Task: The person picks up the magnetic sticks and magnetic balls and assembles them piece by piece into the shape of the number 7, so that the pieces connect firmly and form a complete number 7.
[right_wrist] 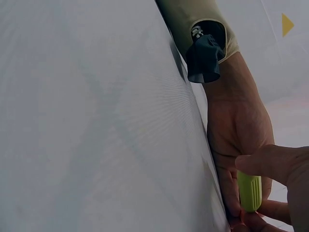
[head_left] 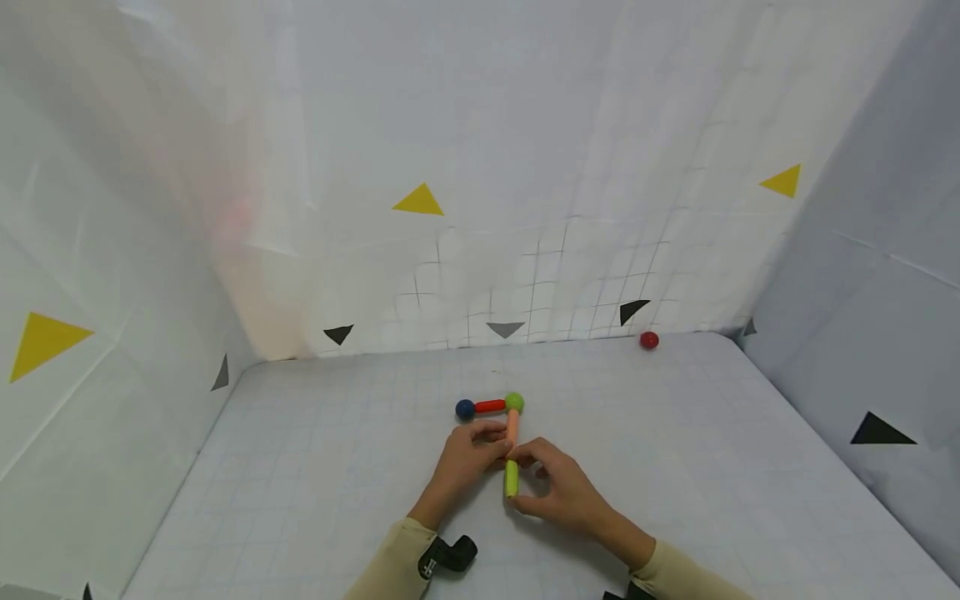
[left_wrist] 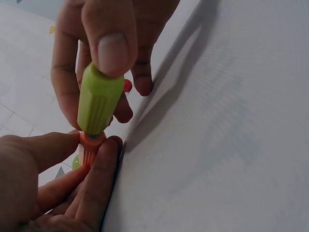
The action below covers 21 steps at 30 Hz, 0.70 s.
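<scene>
Aligning the ribbed yellow-green rod [head_left: 512, 480] the right hand [head_left: 561, 490] pinches with the ribbed orange rod [head_left: 513, 425] the left hand [head_left: 463, 460] pinches should prevent skewing.

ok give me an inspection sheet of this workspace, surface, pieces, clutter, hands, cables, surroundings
surface: white gridded tabletop
pieces: dark blue ball, red rod and light green ball in a row; orange rod runs nearward from the light green ball, yellow-green rod lined up at its near end
clutter: red ball, apart, near the back edge
left hand: pinches the orange rod
right hand: pinches the yellow-green rod
cables: nothing seen
surroundings: white sheeting with yellow triangles, black triangles and grey triangles
</scene>
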### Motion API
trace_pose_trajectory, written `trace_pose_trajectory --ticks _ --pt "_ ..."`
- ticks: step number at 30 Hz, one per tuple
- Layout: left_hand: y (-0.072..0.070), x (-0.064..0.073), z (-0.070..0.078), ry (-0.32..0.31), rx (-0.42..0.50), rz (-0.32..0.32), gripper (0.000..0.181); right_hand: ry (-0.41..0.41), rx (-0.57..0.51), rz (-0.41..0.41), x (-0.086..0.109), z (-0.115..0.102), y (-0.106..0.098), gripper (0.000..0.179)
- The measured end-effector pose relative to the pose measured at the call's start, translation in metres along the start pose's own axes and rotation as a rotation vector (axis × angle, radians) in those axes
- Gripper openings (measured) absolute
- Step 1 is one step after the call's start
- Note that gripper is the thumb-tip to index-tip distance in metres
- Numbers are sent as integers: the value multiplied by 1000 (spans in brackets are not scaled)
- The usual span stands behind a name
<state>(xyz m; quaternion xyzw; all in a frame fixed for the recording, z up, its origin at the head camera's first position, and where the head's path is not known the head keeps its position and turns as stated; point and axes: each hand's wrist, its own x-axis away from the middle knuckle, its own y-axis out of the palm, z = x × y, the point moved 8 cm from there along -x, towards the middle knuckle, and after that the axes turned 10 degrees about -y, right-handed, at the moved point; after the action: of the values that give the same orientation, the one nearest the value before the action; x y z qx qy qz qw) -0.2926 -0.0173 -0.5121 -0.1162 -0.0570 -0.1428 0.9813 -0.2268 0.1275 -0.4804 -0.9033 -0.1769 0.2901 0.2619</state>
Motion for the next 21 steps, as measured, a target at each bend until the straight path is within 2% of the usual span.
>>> trace_pose_trajectory --ticks 7,14,21 --pt "0 -1 -2 4 -15 3 35 -1 10 7 1 0 1 50" --pt "-1 -1 -2 2 -14 10 34 36 22 11 1 2 2 50" --pt "-1 -1 -2 3 -18 9 33 21 30 20 1 3 2 52"
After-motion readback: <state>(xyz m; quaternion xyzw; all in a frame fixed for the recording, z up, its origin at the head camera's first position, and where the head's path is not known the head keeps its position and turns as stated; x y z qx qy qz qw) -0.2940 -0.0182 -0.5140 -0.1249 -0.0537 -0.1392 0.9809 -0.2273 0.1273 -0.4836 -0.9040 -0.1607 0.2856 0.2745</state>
